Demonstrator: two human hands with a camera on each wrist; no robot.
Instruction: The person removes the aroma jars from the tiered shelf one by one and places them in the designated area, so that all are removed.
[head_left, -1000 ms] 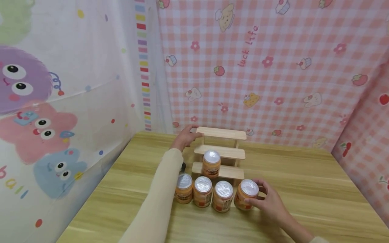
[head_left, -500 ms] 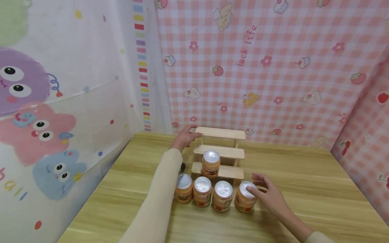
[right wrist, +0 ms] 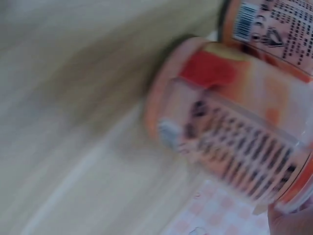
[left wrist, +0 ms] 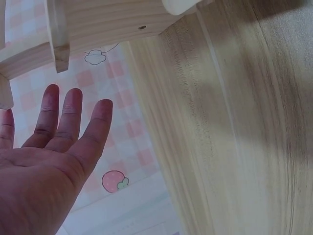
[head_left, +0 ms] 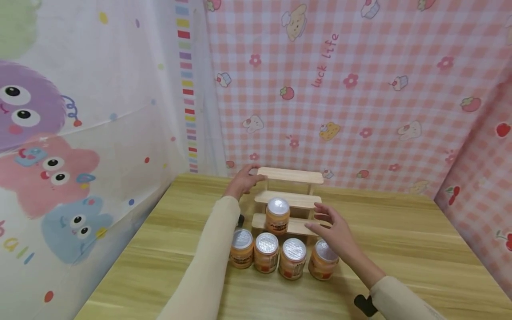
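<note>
A three-tier wooden shelf [head_left: 291, 200] stands at the back of the table. My left hand [head_left: 243, 181] rests by the left end of its top board, with fingers [left wrist: 68, 117] fairly straight in the left wrist view. One orange jar with a silver lid [head_left: 278, 216] sits upright on the lowest board. Several matching jars stand in a row before the shelf, the rightmost jar [head_left: 322, 263] slightly apart. My right hand [head_left: 338, 229] hovers above and behind that jar, holding nothing, its fingers spread toward the lowest board's right end. Blurred, a jar [right wrist: 230, 122] fills the right wrist view.
The wood-grain table [head_left: 400, 240] extends to both sides. A pink checked cloth [head_left: 360, 102] hangs behind it, and a white cartoon-printed cloth [head_left: 132, 146] hangs on the left. A dark object [head_left: 365, 305] shows beside the right sleeve.
My right hand has let go of the rightmost jar and moved up and left toward the shelf. That jar now stands nearly where it was. The left hand has stayed in place.
</note>
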